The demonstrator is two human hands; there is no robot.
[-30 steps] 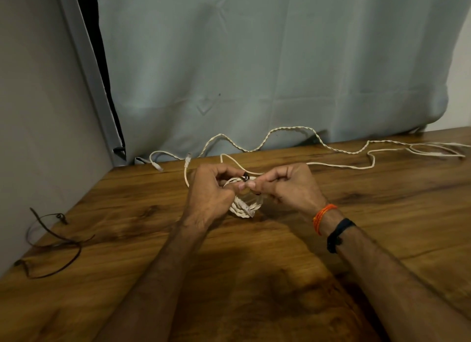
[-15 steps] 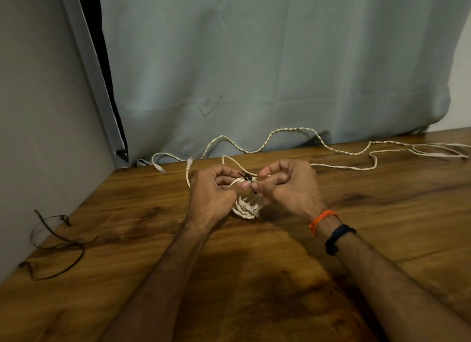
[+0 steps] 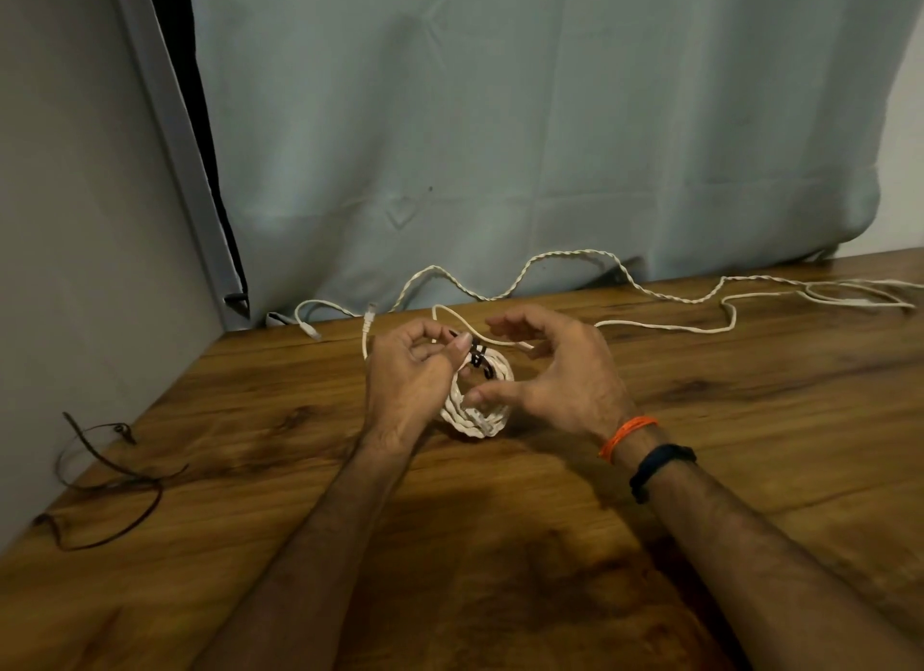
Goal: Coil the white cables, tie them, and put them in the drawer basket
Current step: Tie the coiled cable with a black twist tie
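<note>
A coiled white cable (image 3: 492,410) rests on the wooden table (image 3: 300,445) between my hands, with a small black tie (image 3: 477,356) wrapped round its top. My left hand (image 3: 407,380) grips the coil's left side, thumb pressed by the tie. My right hand (image 3: 550,375) hovers just right of the coil with fingers spread and relaxed, holding nothing. More loose white cables (image 3: 665,298) trail along the table's back edge to the right. A white plug end (image 3: 369,315) lies behind my left hand. No drawer basket is in view.
Thin dark brown ties (image 3: 107,480) lie loose at the table's left edge by the grey wall. A pale blue curtain (image 3: 500,120) hangs behind the table. Bare wood stretches in front of and to the right of my arms.
My right hand has let go of the tie and drawn back to the right, its fingers spreading. The left hand still grips the coil.
</note>
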